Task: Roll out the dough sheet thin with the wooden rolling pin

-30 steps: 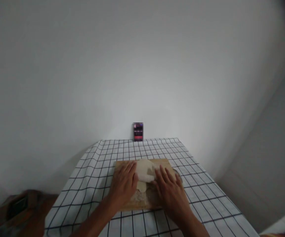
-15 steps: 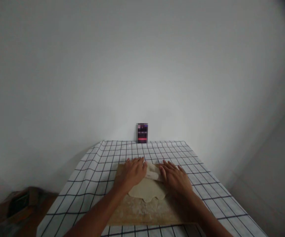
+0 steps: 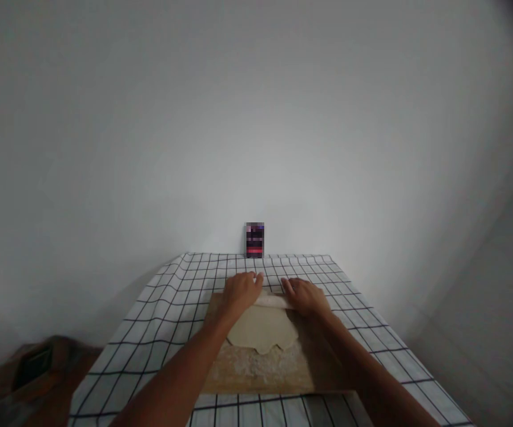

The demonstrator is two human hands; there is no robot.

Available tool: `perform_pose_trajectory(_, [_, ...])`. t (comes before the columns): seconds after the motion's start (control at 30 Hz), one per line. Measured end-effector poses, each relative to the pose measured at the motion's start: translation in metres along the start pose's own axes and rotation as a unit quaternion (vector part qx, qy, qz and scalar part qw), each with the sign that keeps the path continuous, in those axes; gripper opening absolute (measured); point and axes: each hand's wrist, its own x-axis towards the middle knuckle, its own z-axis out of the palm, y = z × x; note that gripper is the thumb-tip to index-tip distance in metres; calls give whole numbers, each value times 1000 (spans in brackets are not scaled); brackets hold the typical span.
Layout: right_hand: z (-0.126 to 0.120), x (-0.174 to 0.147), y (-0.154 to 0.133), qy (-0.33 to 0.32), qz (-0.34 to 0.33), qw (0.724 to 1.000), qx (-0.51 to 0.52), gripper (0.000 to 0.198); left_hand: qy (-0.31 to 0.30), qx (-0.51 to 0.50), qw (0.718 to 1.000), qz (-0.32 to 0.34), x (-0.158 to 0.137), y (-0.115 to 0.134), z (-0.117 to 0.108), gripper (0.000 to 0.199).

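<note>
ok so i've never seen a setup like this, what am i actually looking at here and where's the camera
No machine here: these are a person's two bare hands. Every picture comes from one camera worn on the person's head, looking forward and down.

The surface is covered with a checked cloth. On it lies a wooden board, dusted with something pale, and on the board a flat sheet of dough.

A pale rolling pin lies across the dough's far part. The left hand covers one end and the right hand the other; whether the fingers close around it is hidden.

At the cloth's far edge, by the wall, stands a dark upright object, too pixelated to identify.
</note>
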Motion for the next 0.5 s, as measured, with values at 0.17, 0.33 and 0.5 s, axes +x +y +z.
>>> perform_pose_trajectory(0.17, [4, -37, -3, 39, -64, 997, -11, 48, 50, -11, 998, 26, -57, 8, -6, 40])
perform_pose_trajectory(0.33, [9, -45, 0, 111, -114, 987, -8, 48, 38, -196, 976, 82, -86, -3, -8, 35])
perform_pose_trajectory(0.5, [12, -43, 3, 80, -86, 990, 78, 55, 30, -481, 876, -23, -68, -53, -8, 50])
